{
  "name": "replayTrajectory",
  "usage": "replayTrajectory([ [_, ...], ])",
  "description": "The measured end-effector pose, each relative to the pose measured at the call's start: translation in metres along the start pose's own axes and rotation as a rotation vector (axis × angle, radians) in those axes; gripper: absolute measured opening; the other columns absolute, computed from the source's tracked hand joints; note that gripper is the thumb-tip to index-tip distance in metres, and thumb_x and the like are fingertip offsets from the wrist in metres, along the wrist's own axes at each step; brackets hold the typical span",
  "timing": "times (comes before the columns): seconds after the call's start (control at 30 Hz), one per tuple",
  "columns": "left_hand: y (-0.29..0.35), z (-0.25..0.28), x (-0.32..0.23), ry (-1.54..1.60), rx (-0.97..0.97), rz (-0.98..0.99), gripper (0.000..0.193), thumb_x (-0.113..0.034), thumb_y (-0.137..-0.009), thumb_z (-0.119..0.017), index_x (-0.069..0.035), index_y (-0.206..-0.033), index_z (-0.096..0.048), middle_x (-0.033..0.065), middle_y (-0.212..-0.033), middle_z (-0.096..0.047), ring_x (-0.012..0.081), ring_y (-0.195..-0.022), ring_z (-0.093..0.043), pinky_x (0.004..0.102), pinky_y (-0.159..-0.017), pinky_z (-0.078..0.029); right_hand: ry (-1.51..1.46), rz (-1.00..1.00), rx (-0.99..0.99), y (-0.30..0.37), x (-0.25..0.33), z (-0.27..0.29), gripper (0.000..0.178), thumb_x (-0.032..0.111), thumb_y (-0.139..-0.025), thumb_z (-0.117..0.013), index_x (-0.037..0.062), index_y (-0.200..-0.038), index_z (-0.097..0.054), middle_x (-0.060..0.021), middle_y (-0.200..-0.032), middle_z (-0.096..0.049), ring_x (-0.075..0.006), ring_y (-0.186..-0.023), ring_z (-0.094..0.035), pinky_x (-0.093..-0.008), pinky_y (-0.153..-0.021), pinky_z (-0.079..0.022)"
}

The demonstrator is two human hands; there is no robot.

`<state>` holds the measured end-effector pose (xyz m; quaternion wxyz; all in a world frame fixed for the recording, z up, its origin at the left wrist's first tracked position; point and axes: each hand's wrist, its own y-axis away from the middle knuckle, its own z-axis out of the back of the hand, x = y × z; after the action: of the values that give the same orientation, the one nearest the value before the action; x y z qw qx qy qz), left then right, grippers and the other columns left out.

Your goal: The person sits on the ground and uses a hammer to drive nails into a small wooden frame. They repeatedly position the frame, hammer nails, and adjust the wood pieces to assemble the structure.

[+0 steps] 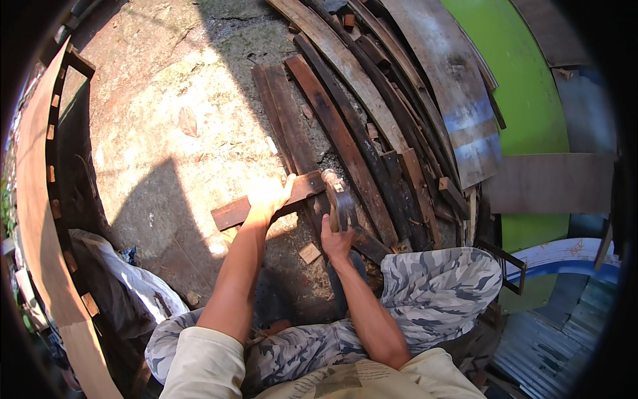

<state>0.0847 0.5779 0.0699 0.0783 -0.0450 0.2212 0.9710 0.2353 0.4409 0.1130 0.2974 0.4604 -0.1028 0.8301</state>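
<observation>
My left hand [268,194], bright in the sunlight, is closed over a short dark-brown wooden board [307,187]. The board lies slanted across longer dark planks [284,113], its right end raised toward the hammer. My right hand [337,241] grips a claw hammer [342,205] near its head, and most of the handle is hidden by the hand. The hammer's face is beside the board's right end; whether they touch, I cannot tell. A small pale wood block [310,253] lies on the ground just below the board.
Long weathered planks [345,143] lie in a curved row to the right, with a wide grey sheet [458,100] and a green panel [525,86] beyond. On the left stand a long wooden frame [41,179] and a white sack [136,272]. Sunlit concrete [153,100] stretches ahead.
</observation>
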Motion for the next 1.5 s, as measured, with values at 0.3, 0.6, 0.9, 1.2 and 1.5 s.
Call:
replayTrajectory([
  [0.3, 0.003, 0.005, -0.004, -0.001, -0.016, -0.021, 0.065, -0.058, -0.099, -0.034, -0.006, -0.101, -0.073, 0.0201, -0.101, -0.071, 0.0376, -0.105, -0.063, 0.0539, -0.098, -0.040, 0.216, -0.346, 0.214, -0.004, 0.001, 0.010, 0.038, 0.033, -0.086, -0.070, -0.0036, -0.096, -0.067, -0.0240, -0.081, -0.067, -0.0404, -0.082, -0.066, -0.0464, -0.076, -0.049],
  [0.6, 0.007, -0.004, -0.006, 0.250, -0.161, -0.077, 0.047, -0.047, -0.097, -0.048, -0.007, -0.095, -0.073, 0.0176, -0.093, -0.072, 0.0359, -0.090, -0.066, 0.0486, -0.094, -0.043, 0.121, -0.213, 0.151, -0.090, -0.009, -0.023, 0.040, 0.033, -0.085, -0.073, 0.0022, -0.109, -0.065, -0.0244, -0.101, -0.068, -0.0423, -0.098, -0.064, -0.0476, -0.086, -0.048],
  [0.9, 0.044, -0.020, 0.069, 0.392, -0.751, 0.399, 0.051, -0.034, -0.094, -0.060, -0.004, -0.135, -0.053, 0.0202, -0.135, -0.055, 0.0359, -0.124, -0.051, 0.0436, -0.106, -0.038, 0.137, -0.198, 0.362, -0.112, -0.030, -0.052, 0.042, 0.029, -0.080, -0.077, 0.0122, -0.117, -0.068, -0.0183, -0.105, -0.071, -0.0359, -0.101, -0.067, -0.0450, -0.089, -0.051],
  [1.2, 0.093, -0.021, 0.118, 0.960, -0.282, 0.939, 0.058, -0.049, -0.081, -0.076, -0.001, -0.113, -0.072, 0.0189, -0.113, -0.071, 0.0281, -0.107, -0.067, 0.0374, -0.096, -0.048, 0.217, -0.302, 0.409, -0.124, -0.018, -0.053, 0.039, 0.028, -0.079, -0.078, 0.0107, -0.112, -0.070, -0.0196, -0.102, -0.072, -0.0387, -0.099, -0.068, -0.0461, -0.088, -0.051],
  [1.5, 0.090, -0.044, 0.145, 1.231, -0.226, 0.907, 0.052, -0.044, -0.080, -0.080, -0.001, -0.109, -0.074, 0.0140, -0.106, -0.074, 0.0212, -0.095, -0.067, 0.0366, -0.084, -0.051, 0.255, -0.216, 0.452, -0.128, -0.019, -0.053, 0.041, 0.029, -0.080, -0.078, 0.0077, -0.113, -0.068, -0.0211, -0.105, -0.071, -0.0408, -0.100, -0.067, -0.0480, -0.088, -0.051],
])
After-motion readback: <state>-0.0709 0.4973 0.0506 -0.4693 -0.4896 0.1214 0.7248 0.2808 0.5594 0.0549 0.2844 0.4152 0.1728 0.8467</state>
